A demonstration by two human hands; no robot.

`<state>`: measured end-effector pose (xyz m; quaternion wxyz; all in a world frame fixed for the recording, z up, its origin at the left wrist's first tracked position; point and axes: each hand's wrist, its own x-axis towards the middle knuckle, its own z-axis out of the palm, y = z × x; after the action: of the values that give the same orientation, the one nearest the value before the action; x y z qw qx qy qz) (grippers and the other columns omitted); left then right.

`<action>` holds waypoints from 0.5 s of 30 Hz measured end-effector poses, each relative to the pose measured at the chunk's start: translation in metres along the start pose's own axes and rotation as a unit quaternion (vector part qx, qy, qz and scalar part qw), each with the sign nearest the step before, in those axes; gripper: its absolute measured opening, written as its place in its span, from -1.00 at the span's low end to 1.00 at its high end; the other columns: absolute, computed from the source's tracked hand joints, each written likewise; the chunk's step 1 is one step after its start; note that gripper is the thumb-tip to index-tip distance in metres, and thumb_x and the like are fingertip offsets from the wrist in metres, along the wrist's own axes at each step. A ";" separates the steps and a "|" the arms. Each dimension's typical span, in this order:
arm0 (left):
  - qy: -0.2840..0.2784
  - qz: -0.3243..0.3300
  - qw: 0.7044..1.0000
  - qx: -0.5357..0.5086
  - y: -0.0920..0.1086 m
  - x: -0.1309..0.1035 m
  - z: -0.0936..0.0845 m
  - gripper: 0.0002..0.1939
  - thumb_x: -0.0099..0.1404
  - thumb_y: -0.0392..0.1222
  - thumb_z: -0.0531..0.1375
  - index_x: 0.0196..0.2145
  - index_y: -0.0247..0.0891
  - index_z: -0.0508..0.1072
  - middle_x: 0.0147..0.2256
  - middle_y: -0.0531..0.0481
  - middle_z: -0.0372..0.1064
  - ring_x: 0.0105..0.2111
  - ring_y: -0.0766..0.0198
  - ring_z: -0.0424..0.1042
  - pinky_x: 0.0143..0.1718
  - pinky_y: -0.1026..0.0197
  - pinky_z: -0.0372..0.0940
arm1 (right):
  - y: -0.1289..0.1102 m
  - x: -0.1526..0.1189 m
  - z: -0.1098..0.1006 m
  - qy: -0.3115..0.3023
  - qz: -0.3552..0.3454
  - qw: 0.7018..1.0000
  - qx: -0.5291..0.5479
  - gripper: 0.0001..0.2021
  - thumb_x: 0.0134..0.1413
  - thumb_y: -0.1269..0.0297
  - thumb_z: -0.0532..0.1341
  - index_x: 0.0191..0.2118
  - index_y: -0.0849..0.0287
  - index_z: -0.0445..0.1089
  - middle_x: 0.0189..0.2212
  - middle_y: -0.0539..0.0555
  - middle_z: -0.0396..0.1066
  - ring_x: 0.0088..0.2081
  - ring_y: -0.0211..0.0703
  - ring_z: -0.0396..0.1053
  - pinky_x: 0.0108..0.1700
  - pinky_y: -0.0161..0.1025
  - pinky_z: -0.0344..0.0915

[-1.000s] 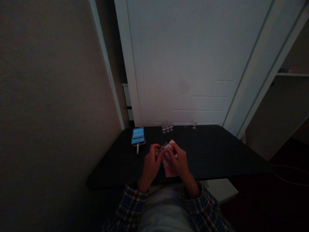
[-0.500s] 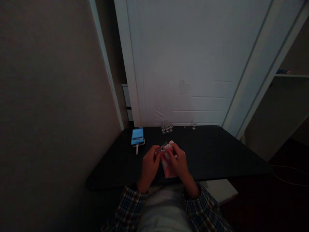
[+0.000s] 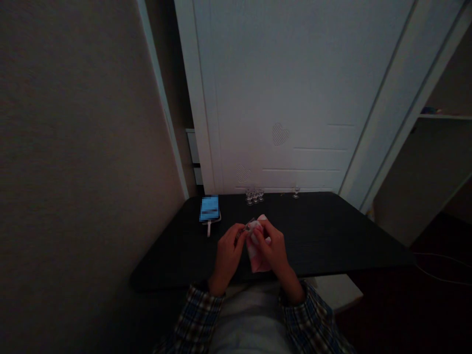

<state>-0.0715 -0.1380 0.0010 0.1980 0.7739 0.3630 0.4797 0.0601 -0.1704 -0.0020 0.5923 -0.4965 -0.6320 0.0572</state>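
Note:
My left hand (image 3: 229, 246) is closed, with thumb and fingertips pinching a small clear glass (image 3: 247, 228). Most of that glass is hidden by fingers and cloth, so its full shape cannot be made out. A pink and white cloth (image 3: 259, 263) is bunched in my right hand (image 3: 274, 245), whose fingers press it against the glass. The lower part of the cloth hangs down below the right fingers. Both hands meet over the near middle of the dark table (image 3: 324, 236).
Several small stemmed glasses (image 3: 255, 196) stand grouped at the table's back edge, and a single one (image 3: 296, 192) stands to their right. A phone with a blurred blue screen (image 3: 210, 208) is at the left on a white-handled holder (image 3: 209, 228). A white panelled door (image 3: 295, 98) rises behind.
The cloth's white part has shifted left over the glass between my fingers, covering more of it. My hands stay in nearly the same place.

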 end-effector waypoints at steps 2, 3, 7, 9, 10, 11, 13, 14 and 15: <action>-0.009 -0.016 1.000 0.000 0.001 0.000 0.000 -0.79 0.30 -0.11 -0.05 -0.28 -0.21 0.31 -0.37 0.04 0.35 -0.40 0.29 0.36 -0.35 0.27 0.20 | 0.001 0.000 0.001 -0.002 0.000 1.000 -0.001 -0.84 0.14 0.25 0.05 -0.29 0.18 0.32 -0.42 0.02 0.34 -0.42 -0.26 0.25 -0.35 -0.35 0.15; -0.006 -0.026 1.000 -0.001 0.001 0.000 0.000 -0.79 0.31 -0.10 -0.06 -0.28 -0.21 0.30 -0.38 0.05 0.35 -0.41 0.29 0.36 -0.36 0.27 0.19 | 0.001 0.000 0.001 -0.004 -0.001 1.000 -0.002 -0.84 0.14 0.25 0.05 -0.29 0.18 0.33 -0.41 0.02 0.34 -0.41 -0.25 0.26 -0.35 -0.35 0.15; 0.010 -0.048 0.999 -0.015 0.000 -0.001 0.001 -0.80 0.30 -0.08 -0.06 -0.23 -0.20 0.26 -0.36 0.03 0.35 -0.38 0.28 0.37 -0.35 0.26 0.20 | 0.001 0.000 0.001 -0.012 -0.003 1.000 -0.003 -0.84 0.14 0.25 0.05 -0.28 0.17 0.32 -0.40 0.02 0.34 -0.39 -0.24 0.27 -0.33 -0.34 0.15; 0.011 -0.053 0.998 -0.020 0.000 -0.001 0.002 -0.79 0.28 -0.06 -0.02 -0.20 -0.20 0.24 -0.37 0.04 0.34 -0.40 0.29 0.37 -0.37 0.27 0.21 | 0.001 0.001 0.001 -0.010 0.000 1.000 -0.006 -0.85 0.14 0.25 0.05 -0.31 0.17 0.31 -0.43 0.01 0.33 -0.40 -0.25 0.26 -0.34 -0.34 0.15; 0.012 -0.056 0.998 -0.021 -0.001 -0.001 0.002 -0.77 0.26 -0.06 0.01 -0.18 -0.20 0.23 -0.38 0.05 0.33 -0.41 0.29 0.37 -0.37 0.27 0.21 | 0.001 0.001 0.000 -0.009 0.001 1.000 -0.008 -0.85 0.14 0.25 0.05 -0.32 0.17 0.30 -0.44 0.00 0.32 -0.41 -0.25 0.25 -0.35 -0.35 0.14; 0.014 -0.059 0.998 -0.020 -0.001 -0.001 0.002 -0.75 0.24 -0.05 0.04 -0.16 -0.20 0.22 -0.39 0.06 0.32 -0.42 0.30 0.36 -0.38 0.27 0.22 | 0.000 0.001 0.000 -0.008 0.003 1.000 -0.009 -0.85 0.14 0.25 0.05 -0.33 0.18 0.30 -0.45 0.00 0.31 -0.42 -0.25 0.24 -0.35 -0.35 0.13; 0.022 -0.065 0.998 -0.016 -0.001 -0.001 0.002 -0.69 0.21 -0.04 0.08 -0.13 -0.21 0.21 -0.40 0.07 0.30 -0.42 0.30 0.36 -0.38 0.28 0.22 | -0.001 0.002 0.000 -0.010 0.007 1.000 -0.010 -0.85 0.15 0.25 0.04 -0.33 0.18 0.29 -0.45 0.00 0.30 -0.42 -0.26 0.23 -0.36 -0.35 0.13; 0.028 -0.066 0.997 -0.013 -0.001 -0.001 0.002 -0.68 0.20 -0.04 0.09 -0.13 -0.21 0.20 -0.40 0.07 0.29 -0.42 0.31 0.35 -0.38 0.28 0.22 | -0.001 0.002 0.001 -0.012 0.008 1.000 -0.011 -0.85 0.15 0.26 0.03 -0.33 0.18 0.29 -0.45 -0.01 0.29 -0.42 -0.26 0.23 -0.36 -0.35 0.12; 0.032 -0.066 0.997 -0.011 -0.001 -0.001 0.002 -0.67 0.20 -0.04 0.09 -0.12 -0.21 0.20 -0.40 0.07 0.29 -0.42 0.31 0.35 -0.38 0.29 0.22 | -0.002 0.002 0.001 -0.012 0.010 1.000 -0.011 -0.85 0.15 0.26 0.03 -0.33 0.17 0.29 -0.45 -0.01 0.29 -0.42 -0.26 0.23 -0.36 -0.35 0.12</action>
<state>-0.0704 -0.1383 -0.0016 0.2263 0.7301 0.4139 0.4943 0.0590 -0.1697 0.0005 0.5782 -0.5087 -0.6348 0.0624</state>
